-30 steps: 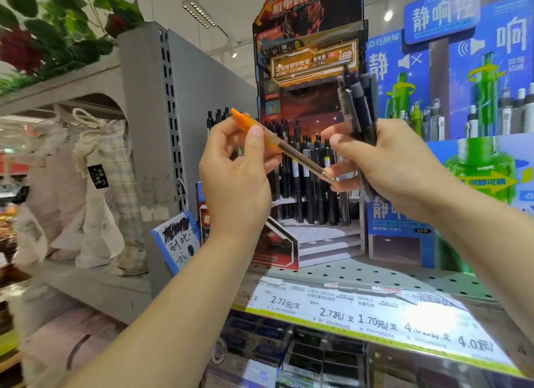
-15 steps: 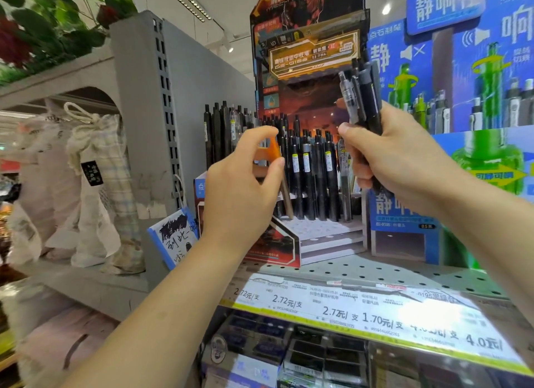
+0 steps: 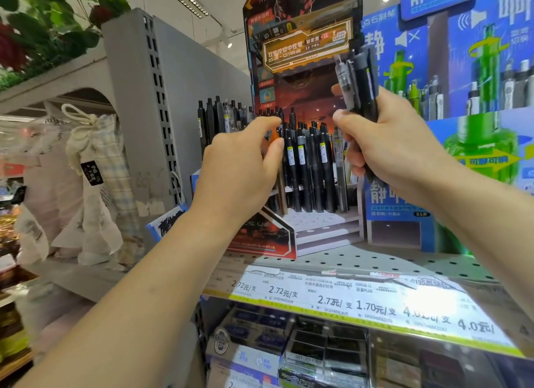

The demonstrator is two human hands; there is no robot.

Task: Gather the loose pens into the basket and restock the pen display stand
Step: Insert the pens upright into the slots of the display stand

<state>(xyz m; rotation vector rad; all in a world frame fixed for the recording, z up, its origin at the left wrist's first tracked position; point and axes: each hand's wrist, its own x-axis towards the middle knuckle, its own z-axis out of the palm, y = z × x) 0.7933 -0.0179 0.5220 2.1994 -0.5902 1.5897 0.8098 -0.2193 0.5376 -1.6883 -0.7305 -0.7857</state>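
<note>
Right hand (image 3: 393,147) grips pen bundle (image 3: 359,84); left hand (image 3: 242,168) loosely curled.

My one view comes from the head camera, facing forward and slightly down, close to the pen display stand (image 3: 303,162) at mid-frame. Both forearms reach in from below it; the price-label strip (image 3: 361,306) runs beneath.

Black pens (image 3: 310,168) with yellow-white labels, red-orange display stand (image 3: 300,46), blue-green poster (image 3: 476,69), grey shelf (image 3: 375,260)
</note>
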